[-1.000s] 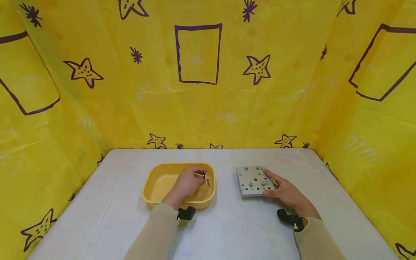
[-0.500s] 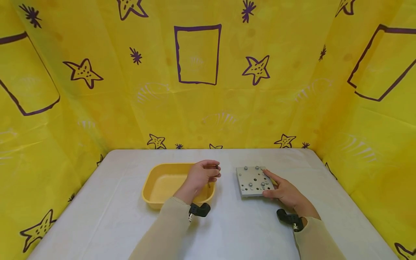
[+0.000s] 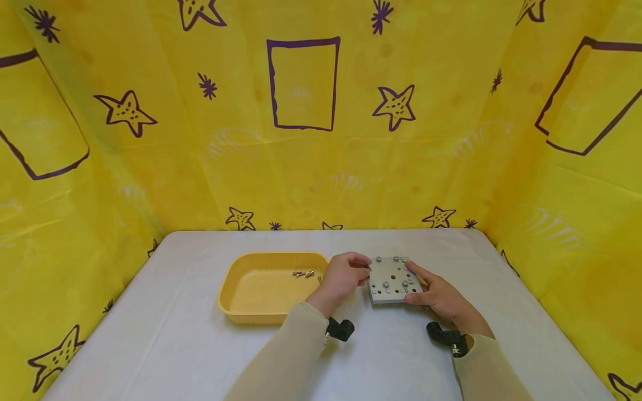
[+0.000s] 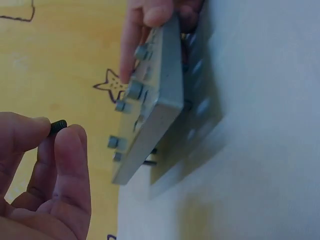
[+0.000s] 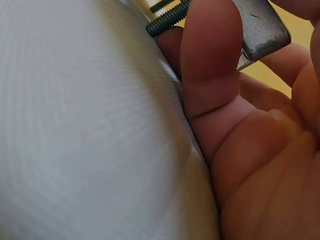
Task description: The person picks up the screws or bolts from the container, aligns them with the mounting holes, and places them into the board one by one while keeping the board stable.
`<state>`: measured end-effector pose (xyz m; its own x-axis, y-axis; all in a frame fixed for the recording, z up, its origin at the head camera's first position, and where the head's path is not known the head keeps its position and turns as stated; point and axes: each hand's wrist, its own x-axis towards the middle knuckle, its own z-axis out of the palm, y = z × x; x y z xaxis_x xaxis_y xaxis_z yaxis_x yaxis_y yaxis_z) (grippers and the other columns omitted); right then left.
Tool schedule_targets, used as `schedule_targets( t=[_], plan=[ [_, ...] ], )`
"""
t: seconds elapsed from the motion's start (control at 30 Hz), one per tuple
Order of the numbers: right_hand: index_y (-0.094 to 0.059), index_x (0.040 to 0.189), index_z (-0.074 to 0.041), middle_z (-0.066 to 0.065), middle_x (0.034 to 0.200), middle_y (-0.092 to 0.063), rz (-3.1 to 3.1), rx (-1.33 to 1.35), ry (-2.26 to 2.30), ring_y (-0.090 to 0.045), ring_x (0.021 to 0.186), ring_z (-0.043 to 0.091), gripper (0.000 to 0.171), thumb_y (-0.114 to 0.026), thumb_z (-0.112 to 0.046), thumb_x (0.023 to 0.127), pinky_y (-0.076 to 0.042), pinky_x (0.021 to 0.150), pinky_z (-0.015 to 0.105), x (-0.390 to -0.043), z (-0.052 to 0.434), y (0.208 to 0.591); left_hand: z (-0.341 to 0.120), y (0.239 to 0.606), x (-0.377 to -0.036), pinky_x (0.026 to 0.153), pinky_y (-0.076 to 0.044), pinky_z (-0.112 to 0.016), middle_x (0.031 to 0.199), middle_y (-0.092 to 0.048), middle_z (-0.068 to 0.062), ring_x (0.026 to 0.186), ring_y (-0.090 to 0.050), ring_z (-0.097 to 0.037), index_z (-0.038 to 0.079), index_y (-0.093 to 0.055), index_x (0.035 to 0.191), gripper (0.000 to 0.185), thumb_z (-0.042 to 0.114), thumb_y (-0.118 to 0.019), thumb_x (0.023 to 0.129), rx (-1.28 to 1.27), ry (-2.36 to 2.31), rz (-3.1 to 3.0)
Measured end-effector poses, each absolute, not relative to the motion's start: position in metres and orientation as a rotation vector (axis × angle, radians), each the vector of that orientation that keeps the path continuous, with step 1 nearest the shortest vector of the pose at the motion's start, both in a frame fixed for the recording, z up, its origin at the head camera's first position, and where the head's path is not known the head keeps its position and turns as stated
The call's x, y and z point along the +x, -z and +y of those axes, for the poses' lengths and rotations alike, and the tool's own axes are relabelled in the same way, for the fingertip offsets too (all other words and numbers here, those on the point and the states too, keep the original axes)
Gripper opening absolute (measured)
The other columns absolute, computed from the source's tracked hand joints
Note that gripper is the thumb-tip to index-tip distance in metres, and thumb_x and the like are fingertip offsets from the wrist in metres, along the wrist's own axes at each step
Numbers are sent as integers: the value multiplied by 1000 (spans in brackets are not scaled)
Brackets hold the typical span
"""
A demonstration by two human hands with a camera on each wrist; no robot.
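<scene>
Metal plate (image 3: 394, 270): lying on or just over the white table (image 3: 381, 356), right of the view's middle; whether it is touching the cloth cannot be told. Its upper face is showing several holes and four larger screw heads (image 3: 385, 284), near eleven, twelve, eight and four o'clock of its centre. Threaded shanks (image 5: 167, 22) are protruding from beneath, as both wrist views are showing.

Right hand (image 3: 443, 298): gripping the plate's edge from about two to four o'clock, fingers and thumb bent round it.

Left hand (image 3: 343, 275): sitting just beside the plate at nine o'clock, pinching a small dark threaded screw (image 4: 58, 126) between thumb and fingertips (only a threaded stub is showing; the fingers are hiding the rest). In the left wrist view the stub is pointing up at about one o'clock, apart from the plate.

Yellow tray (image 3: 261, 292): resting at nine o'clock of the plate, beyond the left hand. Loose screws (image 3: 310, 273) are lying inside, toward its two o'clock side.
</scene>
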<state>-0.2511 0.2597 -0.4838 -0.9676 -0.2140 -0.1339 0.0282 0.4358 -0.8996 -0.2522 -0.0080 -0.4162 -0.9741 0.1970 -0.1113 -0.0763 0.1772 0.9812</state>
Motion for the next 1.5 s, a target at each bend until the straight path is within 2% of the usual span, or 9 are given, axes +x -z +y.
schedule_targets(
  t=[0.17, 0.37, 0.5, 0.83, 1.03, 1.23, 1.3, 1.37, 1.5],
  plan=[
    [-29, 158, -31, 12, 161, -24, 2474, -147, 1528, -41, 123, 32, 103, -86, -45, 73, -24, 110, 53, -251, 260, 483, 4, 424, -253, 74, -53, -29, 97, -67, 1, 84, -59, -17, 11, -74, 107, 18, 2, -66, 94, 143, -1753, 2365],
    [-29, 158, -33, 12, 162, -21, 2483, -148, 1510, -39, 126, 33, 105, -87, -48, 71, -21, 110, 56, -253, 259, 484, 7, 434, -254, 71, -51, -29, 90, -65, 6, 82, -57, -16, 14, -75, 101, 18, 2, -65, 92, 152, -1652, 2478],
    [-29, 158, -32, 12, 162, -21, 2511, -157, 1480, -36, 129, 34, 106, -86, -51, 71, -17, 111, 59, -253, 260, 484, 7, 437, -254, 72, -50, -29, 91, -66, 4, 84, -57, -16, 15, -76, 101, 16, 6, -65, 94, 153, -1617, 2518],
    [-30, 158, -32, 12, 162, -21, 2537, -174, 1447, -33, 135, 36, 104, -85, -53, 71, -15, 112, 61, -253, 260, 483, 7, 442, -253, 82, -48, -33, 89, -66, 12, 92, -57, -14, 18, -78, 96, 21, 2, -65, 92, 202, -1552, 2605],
    [-31, 158, -30, 12, 162, -21, 2555, -177, 1429, -32, 136, 36, 104, -85, -53, 72, -15, 112, 62, -253, 260, 483, 7, 444, -252, 85, -48, -36, 99, -66, 12, 101, -56, -16, 22, -78, 96, 27, 0, -64, 91, 193, -1514, 2577],
    [-31, 158, -31, 12, 162, -22, 2554, -163, 1435, -31, 136, 37, 105, -85, -53, 71, -14, 111, 62, -252, 261, 481, 7, 442, -250, 91, -45, -40, 106, -68, 11, 109, -56, -19, 20, -79, 98, 29, -3, -64, 87, 303, -1452, 2618],
    [-30, 158, -30, 13, 162, -22, 2551, -164, 1436, -31, 137, 37, 104, -85, -51, 72, -14, 111, 63, -252, 261, 481, 6, 442, -249, 89, -45, -37, 105, -68, 11, 107, -56, -17, 20, -79, 99, 29, -3, -65, 87, 322, -1441, 2626],
    [-30, 158, -29, 14, 162, -21, 2552, -174, 1430, -30, 136, 38, 103, -84, -50, 74, -14, 111, 63, -252, 260, 481, 6, 442, -248, 80, -46, -33, 105, -68, 11, 100, -56, -16, 20, -79, 99, 29, -3, -64, 87, 325, -1440, 2628],
    [-30, 158, -30, 14, 161, -24, 2543, -172, 1447, -35, 133, 36, 101, -85, -48, 74, -17, 111, 61, -251, 260, 481, 6, 440, -245, 57, -44, -28, 106, -67, 7, 69, -54, -14, 20, -78, 103, 27, 0, -66, 88, 313, -1454, 2622]
  ],
)
